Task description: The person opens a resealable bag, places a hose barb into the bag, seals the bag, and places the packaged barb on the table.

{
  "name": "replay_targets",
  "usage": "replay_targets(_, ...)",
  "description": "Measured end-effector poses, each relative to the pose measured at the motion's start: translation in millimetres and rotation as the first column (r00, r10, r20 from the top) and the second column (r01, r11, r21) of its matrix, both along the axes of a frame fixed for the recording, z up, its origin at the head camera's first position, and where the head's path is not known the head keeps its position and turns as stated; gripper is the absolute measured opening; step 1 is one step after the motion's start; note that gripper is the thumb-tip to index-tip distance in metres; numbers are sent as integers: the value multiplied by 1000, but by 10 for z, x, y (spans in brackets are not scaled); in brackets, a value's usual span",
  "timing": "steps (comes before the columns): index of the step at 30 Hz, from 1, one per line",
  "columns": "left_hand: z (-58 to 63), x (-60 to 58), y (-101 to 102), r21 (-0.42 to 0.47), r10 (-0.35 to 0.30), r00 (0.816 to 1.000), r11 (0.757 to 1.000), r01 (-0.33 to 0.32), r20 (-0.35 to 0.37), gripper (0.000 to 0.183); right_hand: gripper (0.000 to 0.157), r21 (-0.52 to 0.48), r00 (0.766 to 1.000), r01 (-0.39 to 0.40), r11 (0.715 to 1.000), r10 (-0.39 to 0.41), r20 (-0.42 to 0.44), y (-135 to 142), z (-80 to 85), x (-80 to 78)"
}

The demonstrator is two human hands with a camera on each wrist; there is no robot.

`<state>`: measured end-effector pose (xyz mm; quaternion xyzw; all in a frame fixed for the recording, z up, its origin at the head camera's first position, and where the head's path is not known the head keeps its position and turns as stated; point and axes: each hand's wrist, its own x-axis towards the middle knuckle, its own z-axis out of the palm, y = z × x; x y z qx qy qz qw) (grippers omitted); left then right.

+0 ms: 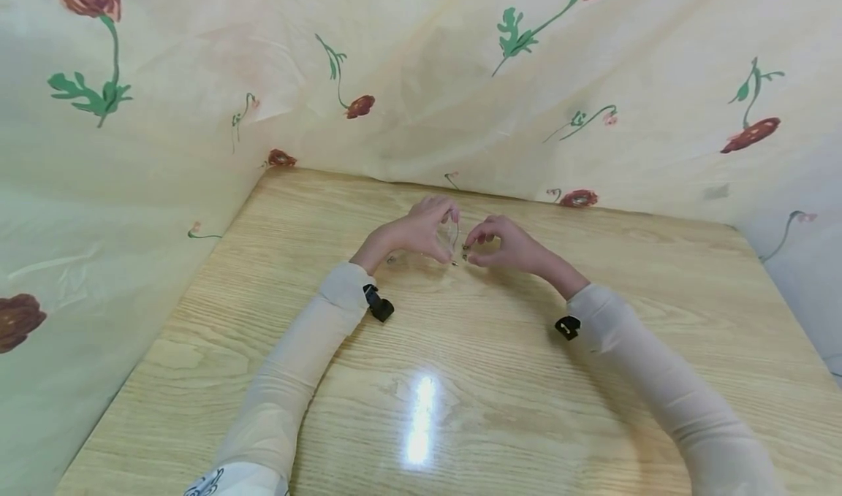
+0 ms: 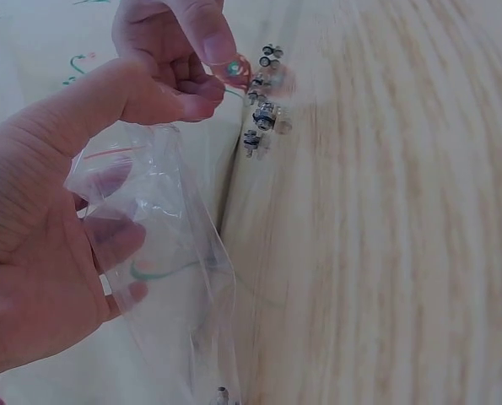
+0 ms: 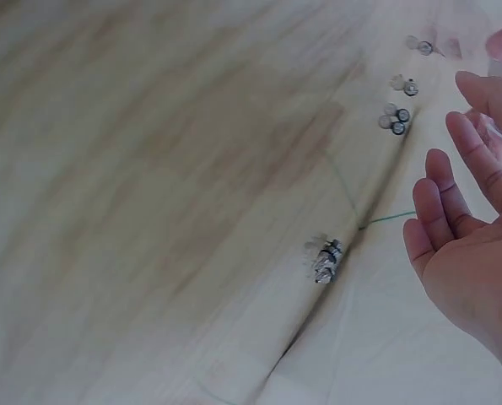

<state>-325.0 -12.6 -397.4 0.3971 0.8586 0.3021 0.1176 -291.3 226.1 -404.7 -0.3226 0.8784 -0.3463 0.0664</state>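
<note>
My left hand (image 1: pixel 424 227) holds a clear zip bag (image 2: pixel 170 211) with a red line near its mouth. In the left wrist view the thumb crosses in front while the other fingers show through the plastic. A small metal piece (image 2: pixel 222 395) shows at the bag's low end. Beside the mouth, my right hand (image 1: pixel 509 246) has curved fingers, with thumb and index tips apart in the head view. Several small metal fittings with dark rings (image 2: pixel 266 116) lie on the table close to those fingertips. Blur hides whether a fingertip touches one.
The glossy wood-grain table (image 1: pixel 408 342) reflects the fittings and a bright light. A flower-printed cloth (image 1: pixel 421 79) hangs along the back and left edges. In the right wrist view one more fitting cluster (image 3: pixel 326 260) lies near the table's far edge. Both sleeves carry black clips (image 1: pixel 379 304).
</note>
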Motion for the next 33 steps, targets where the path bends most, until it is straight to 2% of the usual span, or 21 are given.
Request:
replay_targets(6,22,3,-11,-3,12,1000,1000,-12,10,59,20,44,1000,5,999,-4,-1,-7,-33,-24)
replay_targets(15,4,-13,-4,4,12,1000,1000,-12,-11,60,18,44,1000,3,999,-2,-24,-39,-114,-35)
replay_targets(33,-11,-34,-26,9,6,1000,1000,-7,10,63,14,65,999,12,998,-9,-42,-65,-166,-40)
